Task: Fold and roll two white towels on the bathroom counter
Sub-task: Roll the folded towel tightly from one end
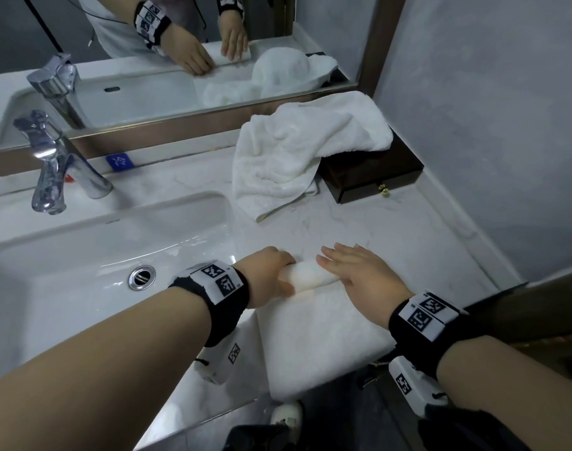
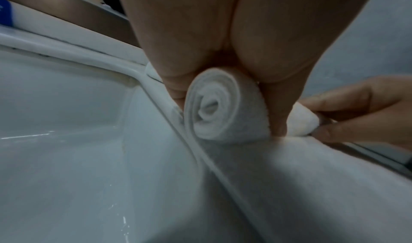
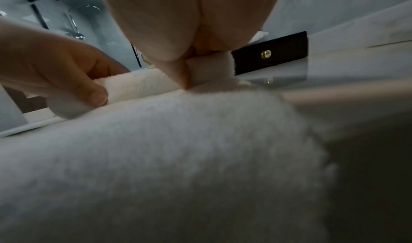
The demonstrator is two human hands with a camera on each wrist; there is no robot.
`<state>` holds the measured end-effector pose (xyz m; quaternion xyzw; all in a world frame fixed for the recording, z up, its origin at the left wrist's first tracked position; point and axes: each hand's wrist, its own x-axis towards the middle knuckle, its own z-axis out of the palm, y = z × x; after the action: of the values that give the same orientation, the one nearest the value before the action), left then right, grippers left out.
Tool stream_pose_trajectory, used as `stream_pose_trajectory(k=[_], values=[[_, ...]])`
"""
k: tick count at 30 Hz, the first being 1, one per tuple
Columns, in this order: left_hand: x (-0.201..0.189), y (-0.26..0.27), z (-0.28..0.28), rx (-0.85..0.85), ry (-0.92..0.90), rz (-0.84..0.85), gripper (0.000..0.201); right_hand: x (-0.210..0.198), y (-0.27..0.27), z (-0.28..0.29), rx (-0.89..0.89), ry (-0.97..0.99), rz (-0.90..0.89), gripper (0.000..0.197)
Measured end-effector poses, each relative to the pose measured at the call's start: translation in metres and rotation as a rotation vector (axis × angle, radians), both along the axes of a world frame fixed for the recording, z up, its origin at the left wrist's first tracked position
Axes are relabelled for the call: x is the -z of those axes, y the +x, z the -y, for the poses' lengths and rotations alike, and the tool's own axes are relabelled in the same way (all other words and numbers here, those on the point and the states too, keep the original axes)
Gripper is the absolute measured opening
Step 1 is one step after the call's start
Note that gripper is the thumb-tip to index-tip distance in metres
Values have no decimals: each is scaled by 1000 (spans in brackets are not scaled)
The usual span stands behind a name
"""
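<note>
Your folded towel [image 1: 317, 333] lies on the desk [image 1: 392, 222], its far end rolled; your left hand [image 1: 268, 275] curls around the roll, your right hand [image 1: 359, 271] presses flat-fingered on it

We note a white towel [image 1: 323, 333] under our fingers [image 1: 335, 255]; beyond them a second white towel [image 1: 297, 157], a dark brown box [image 1: 372, 177] with gold knob [image 1: 384, 190]. Counter [image 1: 392, 229] white, grey-veined. Wristbands [image 1: 227, 307] black, checkered tags.
</note>
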<state>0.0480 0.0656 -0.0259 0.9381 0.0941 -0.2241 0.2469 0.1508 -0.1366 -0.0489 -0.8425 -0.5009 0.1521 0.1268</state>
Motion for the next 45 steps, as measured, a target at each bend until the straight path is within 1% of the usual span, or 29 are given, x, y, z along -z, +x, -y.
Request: stream_pose_trajectory(k=[3,7,9,14,16,19,21,23,25,26,29,31,36,40,42,45], values=[[7,-7,10,62,86,49,46,-5,-8,4,29,52,-35,47],[15,-16,17,200,294,143,45,-8,-13,6,92,106,-95,37],[16,-19,17,263,369,185,44,-8,-14,5,110,127,-101,34],[18,-22,18,343,443,229,44,-15,-13,2,119,48,-78,27],[17,-23,20,359,459,231,43,-23,-11,-1,121,-43,-96,32],[17,-25,20,382,464,245,43,-34,-8,-6,93,-224,-92,44],[17,-26,19,382,453,247,45,-39,-8,-10,87,-271,-90,44],[17,-28,19,361,405,231,52,-43,-10,-12,95,-262,-96,41],[15,-30,18,309,319,205,59,-44,-13,-11,111,-234,-111,38],[13,-30,17,265,259,185,58,-44,-14,-10,121,-219,-121,36],[7,-26,16,141,80,91,48,-42,-17,-6,158,-189,-164,32],[3,-22,16,123,26,45,44,-39,-18,-3,175,-172,-182,31],[0,-15,22,140,39,-4,43,-33,-22,2,195,-101,-192,23],[3,-21,29,180,74,10,43,-30,-29,5,178,-38,-214,16],[4,-24,31,197,96,40,41,-31,-29,4,176,-38,-218,18],[4,-25,32,205,151,87,40,-33,-26,5,195,-45,-242,27]])
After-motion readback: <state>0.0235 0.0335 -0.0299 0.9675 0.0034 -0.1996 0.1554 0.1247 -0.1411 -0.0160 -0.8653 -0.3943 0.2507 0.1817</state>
